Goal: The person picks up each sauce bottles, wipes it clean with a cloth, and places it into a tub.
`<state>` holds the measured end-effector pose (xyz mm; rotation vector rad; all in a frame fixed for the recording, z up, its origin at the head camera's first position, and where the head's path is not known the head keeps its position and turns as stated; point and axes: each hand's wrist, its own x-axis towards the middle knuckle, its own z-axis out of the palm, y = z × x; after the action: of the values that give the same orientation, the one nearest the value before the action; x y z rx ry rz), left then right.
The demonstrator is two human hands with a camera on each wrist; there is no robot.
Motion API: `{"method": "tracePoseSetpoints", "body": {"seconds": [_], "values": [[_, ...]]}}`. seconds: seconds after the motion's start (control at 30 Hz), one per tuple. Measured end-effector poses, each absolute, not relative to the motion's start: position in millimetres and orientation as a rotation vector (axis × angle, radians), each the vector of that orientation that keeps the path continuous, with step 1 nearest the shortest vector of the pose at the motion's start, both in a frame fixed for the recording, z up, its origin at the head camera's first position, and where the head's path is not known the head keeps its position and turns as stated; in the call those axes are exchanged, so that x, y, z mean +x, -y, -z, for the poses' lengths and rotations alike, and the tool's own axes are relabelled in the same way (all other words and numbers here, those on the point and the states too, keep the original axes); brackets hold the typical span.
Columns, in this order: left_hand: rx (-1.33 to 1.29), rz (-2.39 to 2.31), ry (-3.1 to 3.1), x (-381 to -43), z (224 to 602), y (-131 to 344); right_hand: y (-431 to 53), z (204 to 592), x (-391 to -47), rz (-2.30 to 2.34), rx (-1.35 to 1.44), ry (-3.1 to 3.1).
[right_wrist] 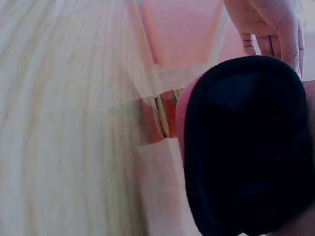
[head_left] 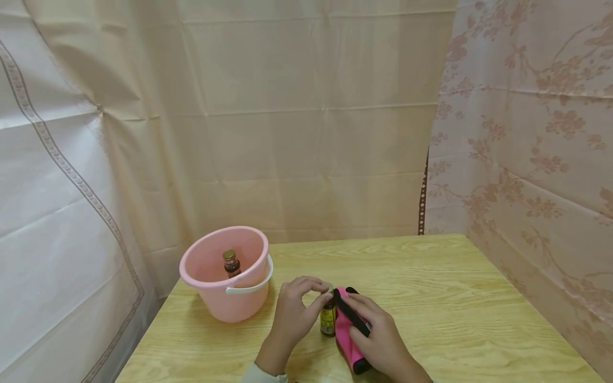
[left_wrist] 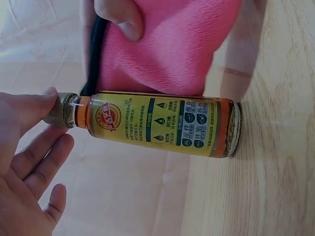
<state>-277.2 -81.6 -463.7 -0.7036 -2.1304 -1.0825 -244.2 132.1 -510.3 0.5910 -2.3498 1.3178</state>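
Observation:
A small glass bottle (head_left: 328, 320) with a yellow label stands upright on the wooden table (head_left: 431, 298). My left hand (head_left: 295, 311) pinches its cap (left_wrist: 61, 109) between thumb and forefinger, the other fingers spread loose in the left wrist view. In my right hand (head_left: 383, 334) is a pink fleecy cleaning tool (head_left: 344, 330) with black ends and a black handle; the fingers grip the handle. Its pink side (left_wrist: 162, 59) lies against the bottle or very near it. The tool's black end (right_wrist: 248, 147) hides most of the bottle in the right wrist view.
A pink bucket (head_left: 230, 306) with a pale handle stands left of my hands. Inside it is another dark bottle (head_left: 232, 263) with a gold cap. Cloth curtains (head_left: 306, 127) hang behind the table and along both sides.

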Motion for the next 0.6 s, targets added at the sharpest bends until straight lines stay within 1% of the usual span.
{"method": "tracePoseSetpoints", "body": {"seconds": [0.27,0.6], "values": [[-0.675,1.099,2.141,-275.8,463.2,81.0,-132.6,510.3,-244.3,-1.253,0.67,2.208],[-0.641,1.179,2.137,-273.8,463.0,80.0,-130.3,505.6,-240.8,-1.328,0.708,2.177]]}}
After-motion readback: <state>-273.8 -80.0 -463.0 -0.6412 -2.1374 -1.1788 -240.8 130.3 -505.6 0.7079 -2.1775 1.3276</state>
